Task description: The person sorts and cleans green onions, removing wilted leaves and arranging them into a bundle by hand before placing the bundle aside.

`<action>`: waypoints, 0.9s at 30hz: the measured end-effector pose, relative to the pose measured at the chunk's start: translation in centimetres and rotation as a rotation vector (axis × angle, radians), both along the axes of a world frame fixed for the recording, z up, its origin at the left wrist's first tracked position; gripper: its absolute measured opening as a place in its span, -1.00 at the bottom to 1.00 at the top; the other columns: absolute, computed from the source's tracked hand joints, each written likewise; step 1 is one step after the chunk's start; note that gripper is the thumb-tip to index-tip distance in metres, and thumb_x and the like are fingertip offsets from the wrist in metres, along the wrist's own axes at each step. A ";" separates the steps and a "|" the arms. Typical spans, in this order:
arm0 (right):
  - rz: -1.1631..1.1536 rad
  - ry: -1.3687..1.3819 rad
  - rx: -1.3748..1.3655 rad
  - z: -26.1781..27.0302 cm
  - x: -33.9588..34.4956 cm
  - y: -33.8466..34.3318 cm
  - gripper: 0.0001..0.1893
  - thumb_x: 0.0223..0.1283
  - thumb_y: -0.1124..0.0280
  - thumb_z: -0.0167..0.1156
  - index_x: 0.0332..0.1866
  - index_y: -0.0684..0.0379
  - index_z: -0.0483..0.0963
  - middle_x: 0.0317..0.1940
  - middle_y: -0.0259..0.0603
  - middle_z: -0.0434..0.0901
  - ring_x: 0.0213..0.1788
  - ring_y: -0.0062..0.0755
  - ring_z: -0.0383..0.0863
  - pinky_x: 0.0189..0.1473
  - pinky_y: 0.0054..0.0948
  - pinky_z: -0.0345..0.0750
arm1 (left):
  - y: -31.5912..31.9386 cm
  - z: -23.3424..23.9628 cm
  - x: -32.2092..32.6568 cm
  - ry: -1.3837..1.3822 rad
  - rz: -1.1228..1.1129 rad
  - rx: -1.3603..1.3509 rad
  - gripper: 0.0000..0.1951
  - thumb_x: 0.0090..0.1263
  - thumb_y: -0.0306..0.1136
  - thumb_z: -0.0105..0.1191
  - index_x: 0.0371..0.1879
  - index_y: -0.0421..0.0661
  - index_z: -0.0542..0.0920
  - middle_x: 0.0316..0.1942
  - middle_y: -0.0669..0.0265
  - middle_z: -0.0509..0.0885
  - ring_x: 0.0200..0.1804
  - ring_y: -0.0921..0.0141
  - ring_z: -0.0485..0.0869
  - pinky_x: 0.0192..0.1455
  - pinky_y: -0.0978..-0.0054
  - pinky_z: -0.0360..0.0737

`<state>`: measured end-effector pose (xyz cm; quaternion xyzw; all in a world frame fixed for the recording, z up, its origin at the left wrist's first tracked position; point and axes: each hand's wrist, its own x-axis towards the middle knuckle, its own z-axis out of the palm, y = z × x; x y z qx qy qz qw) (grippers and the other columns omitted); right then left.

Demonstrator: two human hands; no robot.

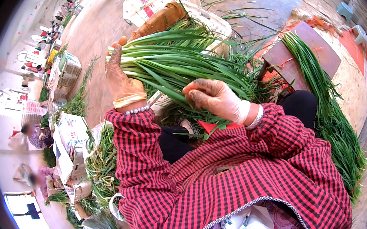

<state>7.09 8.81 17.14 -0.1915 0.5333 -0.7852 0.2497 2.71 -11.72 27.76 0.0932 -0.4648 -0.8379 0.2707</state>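
My left hand (120,74) grips a bunch of Chinese chives (178,57) by its pale stem ends, with the green leaves fanning to the right. My right hand (213,98) is just below the leaves, fingers curled and thumb near the index finger. One leaf runs to these fingertips; whether they pinch it is unclear. Beneath the bunch stands a white plastic crate (217,21) with more chives and a brown wrapped bundle (161,19). To my right, tied chives (307,56) lie across a small low table (324,48), and a larger pile (338,142) lies beside me.
Loose leaves (250,15) litter the floor beyond the crate. At left stand a bag of yellowed trimmings (103,162) and a stacked carton (69,69). Two people (38,135) sit farther left. Small plastic stools (345,11) stand at the far right.
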 end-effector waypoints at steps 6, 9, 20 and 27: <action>0.106 -0.166 0.024 -0.2 2.4 -0.9 -0.81 0.40 0.38 0.13 0.00 0.20 0.55 -0.49 -0.46 0.55 -0.61 -0.78 0.42 -0.56 -0.68 0.38 | 1.4 -0.6 0.8 0.009 0.044 0.032 -0.68 0.34 -0.39 0.24 0.03 -0.19 0.57 -0.02 0.20 0.64 0.01 0.28 0.65 0.11 0.28 0.64; 0.158 -0.218 -0.006 0.2 2.3 -0.6 -0.77 0.46 0.38 0.07 0.05 0.25 0.54 -0.44 -0.44 0.60 -0.55 -0.76 0.48 -0.56 -0.71 0.41 | 1.4 -0.9 1.3 0.011 0.020 0.021 -0.66 0.31 -0.38 0.27 0.04 -0.17 0.57 -0.01 0.21 0.63 0.02 0.29 0.65 0.11 0.27 0.64; 0.154 -0.008 -0.159 -1.9 -0.2 0.8 -0.87 0.31 0.42 0.27 -0.23 0.27 0.58 -0.34 -0.33 0.65 -0.30 -0.63 0.59 -0.20 -0.59 0.54 | 1.8 -2.5 1.6 -0.072 -0.149 0.050 -0.64 0.34 -0.39 0.26 0.07 -0.20 0.55 -0.11 0.18 0.72 -0.15 0.32 0.71 -0.08 0.33 0.71; 0.246 -0.290 -0.058 1.2 0.2 1.4 -0.74 0.38 0.37 0.15 0.08 0.23 0.49 -0.44 -0.29 0.63 -0.58 -0.66 0.56 -0.53 -0.66 0.50 | 1.8 -2.5 1.9 -0.093 -0.220 0.039 -0.63 0.35 -0.37 0.26 0.08 -0.21 0.55 -0.11 0.18 0.72 -0.15 0.32 0.71 -0.08 0.34 0.70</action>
